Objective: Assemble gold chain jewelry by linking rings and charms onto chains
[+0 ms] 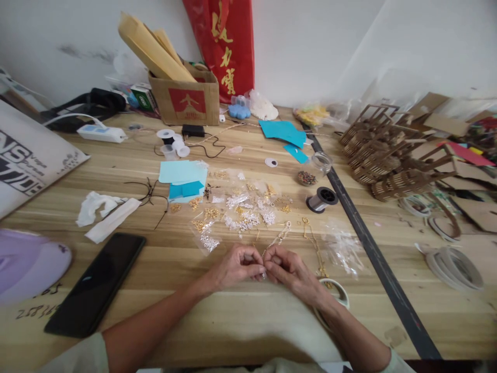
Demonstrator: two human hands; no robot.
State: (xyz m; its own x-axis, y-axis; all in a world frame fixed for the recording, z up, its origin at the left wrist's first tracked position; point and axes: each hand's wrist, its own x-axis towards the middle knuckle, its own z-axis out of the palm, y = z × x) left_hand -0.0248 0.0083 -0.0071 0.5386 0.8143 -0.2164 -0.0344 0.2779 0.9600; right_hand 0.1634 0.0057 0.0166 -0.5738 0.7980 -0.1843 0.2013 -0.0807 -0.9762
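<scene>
My left hand (pixel 237 267) and my right hand (pixel 288 270) meet above the near middle of the table, fingertips pinched close together. Between them they hold a thin pale metal chain (pixel 276 240), whose far part runs up and right to a small ring on the wood. A tiny silvery piece (pixel 264 275) peeks out below the fingertips; its exact kind is too small to tell. Just beyond the hands lie little clear bags of silver beads (pixel 248 221) and gold findings (pixel 212 213). A gold chain (pixel 316 246) lies right of my right hand.
To the left are a black phone (pixel 97 282) and white tissue (pixel 112 220). A wire spool (pixel 322 200), a bead jar (pixel 306 178) and clear plastic bags (pixel 344 248) lie right. A tape roll (pixel 337 292) sits beside my right forearm. Wooden baskets (pixel 399 155) stand farther right.
</scene>
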